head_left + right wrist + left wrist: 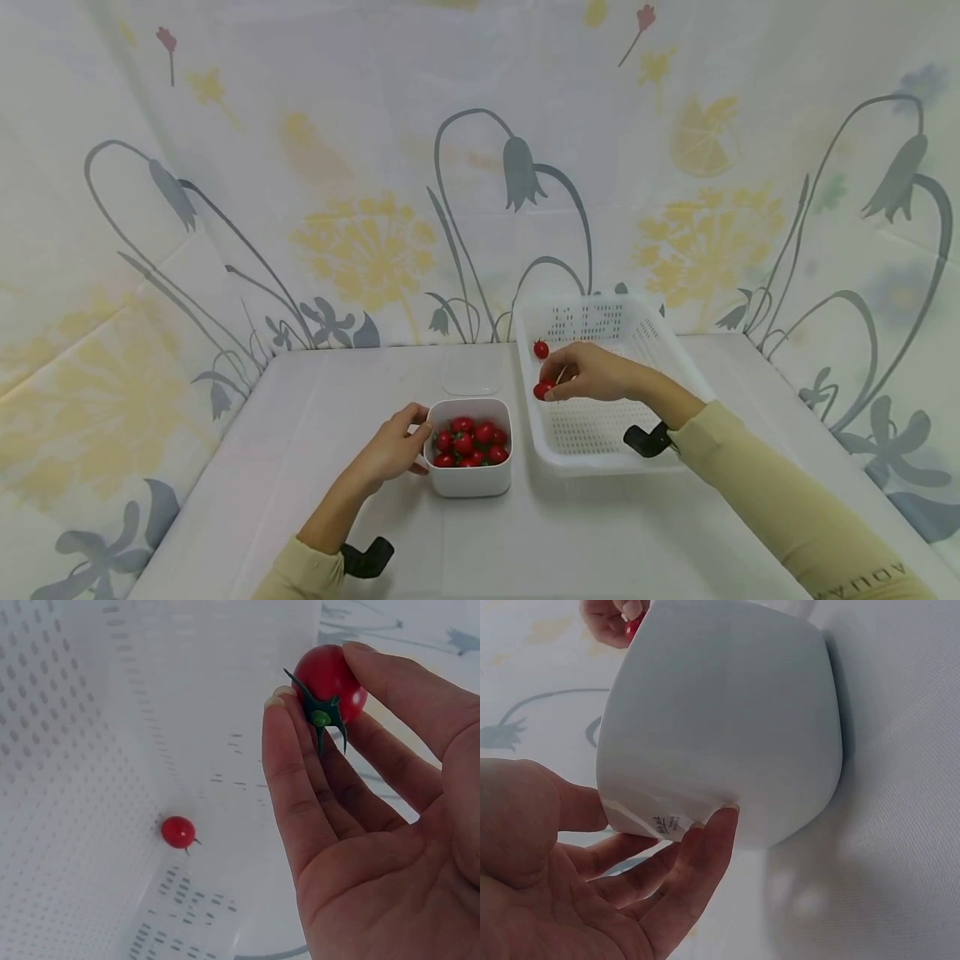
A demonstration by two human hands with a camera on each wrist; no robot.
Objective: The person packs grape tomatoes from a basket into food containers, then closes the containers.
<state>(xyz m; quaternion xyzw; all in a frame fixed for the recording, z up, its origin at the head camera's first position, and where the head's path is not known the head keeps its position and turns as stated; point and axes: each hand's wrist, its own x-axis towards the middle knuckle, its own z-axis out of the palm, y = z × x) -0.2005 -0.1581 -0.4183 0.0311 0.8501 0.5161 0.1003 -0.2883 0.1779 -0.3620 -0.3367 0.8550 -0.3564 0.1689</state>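
Observation:
My right hand [592, 372] pinches a cherry tomato [330, 682] with a green stem between thumb and fingertips, over the left side of a white perforated basket [547, 454]. Another cherry tomato [541, 349] lies in that basket, near its far left corner. At the left side of a white square container [471, 481], my left hand [393, 446] holds its wall, the thumb by the rim and the fingers against the outside. Several red cherry tomatoes [463, 442] fill part of the container. In the left wrist view, the container wall [727, 712] hides what is inside.
Behind the container lies a clear, flat lid-like piece [471, 382] on the white-covered table [315, 425]. The basket stands just right of the container, with a narrow gap between them. A patterned cloth [360, 167] hangs behind the table.

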